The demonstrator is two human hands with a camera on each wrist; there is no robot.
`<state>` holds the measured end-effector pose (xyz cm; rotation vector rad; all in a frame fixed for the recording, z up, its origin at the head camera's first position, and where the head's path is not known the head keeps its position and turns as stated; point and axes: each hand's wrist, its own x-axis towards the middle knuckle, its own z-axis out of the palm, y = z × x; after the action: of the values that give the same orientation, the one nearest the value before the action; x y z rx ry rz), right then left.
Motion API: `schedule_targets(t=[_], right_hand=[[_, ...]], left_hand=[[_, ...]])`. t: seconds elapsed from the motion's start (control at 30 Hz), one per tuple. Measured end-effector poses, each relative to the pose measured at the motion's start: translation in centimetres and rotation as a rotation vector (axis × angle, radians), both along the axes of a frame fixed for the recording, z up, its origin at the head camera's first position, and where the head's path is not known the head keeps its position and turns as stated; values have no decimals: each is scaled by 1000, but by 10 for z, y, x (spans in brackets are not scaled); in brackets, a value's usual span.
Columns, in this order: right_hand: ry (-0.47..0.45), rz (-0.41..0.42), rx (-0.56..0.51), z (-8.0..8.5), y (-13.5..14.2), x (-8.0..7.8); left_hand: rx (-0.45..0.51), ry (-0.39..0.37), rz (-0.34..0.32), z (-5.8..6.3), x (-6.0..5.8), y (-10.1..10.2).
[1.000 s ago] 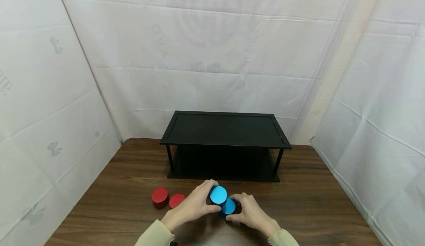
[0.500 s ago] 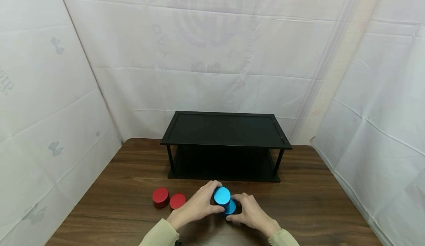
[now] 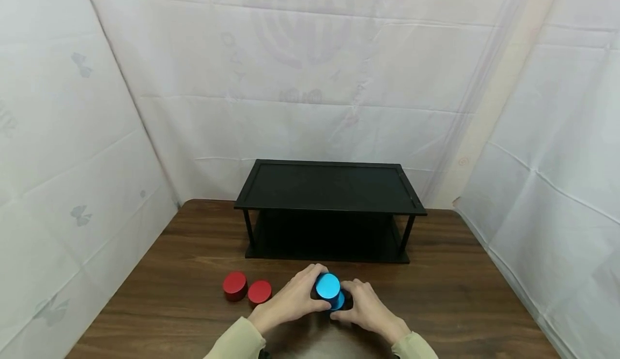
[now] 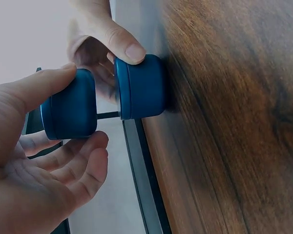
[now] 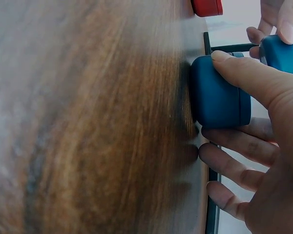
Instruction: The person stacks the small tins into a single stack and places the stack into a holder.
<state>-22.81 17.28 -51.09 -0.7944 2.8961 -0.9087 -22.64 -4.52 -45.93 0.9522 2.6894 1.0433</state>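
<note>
My left hand [image 3: 294,296] grips a small round blue tin [image 3: 328,286] between thumb and fingers, raised off the table. Below it and slightly to the right, a second blue tin [image 3: 341,300] stands upright on the wood. Thumb and fingers of my right hand [image 3: 366,310] hold that lower tin by its sides. In the left wrist view a narrow gap separates the raised tin [image 4: 71,105] from the lower tin [image 4: 141,87]. From the right wrist, the lower tin [image 5: 219,92] shows its side and lid seam, and its base meets the table.
Two round red tins [image 3: 234,286] [image 3: 259,291] stand on the brown wooden table [image 3: 194,240], left of my left hand. Behind both hands is a black two-tier shelf [image 3: 329,187]. White sheeting [image 3: 310,79] hangs at the back and sides.
My left hand has carried the raised blue tin to the right, so it now covers more of the lower tin. My right hand stays almost in place on the lower tin.
</note>
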Motion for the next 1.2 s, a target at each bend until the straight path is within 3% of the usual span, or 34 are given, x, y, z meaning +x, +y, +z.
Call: schedule_targets(t=[0.37, 1.2], right_hand=[[-18, 7, -17, -3, -2, 4], [9, 3, -43, -3, 1, 1]], left_hand=[[6, -5, 0, -7, 4, 2], [-1, 16, 1, -10, -4, 14]])
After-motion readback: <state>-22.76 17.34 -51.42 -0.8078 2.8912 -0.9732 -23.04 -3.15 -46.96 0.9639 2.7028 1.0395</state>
